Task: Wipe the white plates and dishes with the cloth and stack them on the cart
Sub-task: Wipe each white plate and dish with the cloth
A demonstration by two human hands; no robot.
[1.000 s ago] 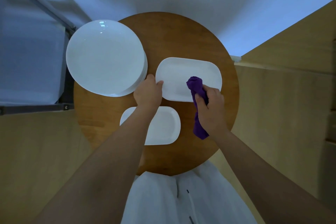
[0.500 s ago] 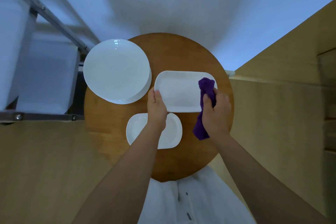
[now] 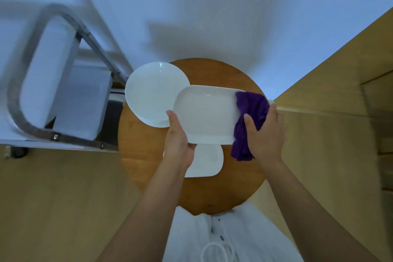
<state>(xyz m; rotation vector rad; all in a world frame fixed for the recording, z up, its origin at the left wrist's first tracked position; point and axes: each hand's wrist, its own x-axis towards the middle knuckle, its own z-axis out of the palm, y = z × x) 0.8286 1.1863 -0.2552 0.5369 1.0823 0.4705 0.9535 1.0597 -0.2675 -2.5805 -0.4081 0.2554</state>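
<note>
Left hand (image 3: 180, 144) grips the near-left edge of the oblong dish (image 3: 207, 116), held above the round table (image 3: 144, 155). Right hand (image 3: 265, 134) clasps the cloth (image 3: 249, 112) against the dish's right end. Round plates (image 3: 155, 93) sit at the table's far-left edge, beside the cart (image 3: 63, 91); a small dish (image 3: 207, 164) lies beneath.

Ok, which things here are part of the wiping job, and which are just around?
Job: large dish held in left hand; purple cloth in right hand; round plates; small dish; cart.
Around: round wooden table; wooden cabinet.
</note>
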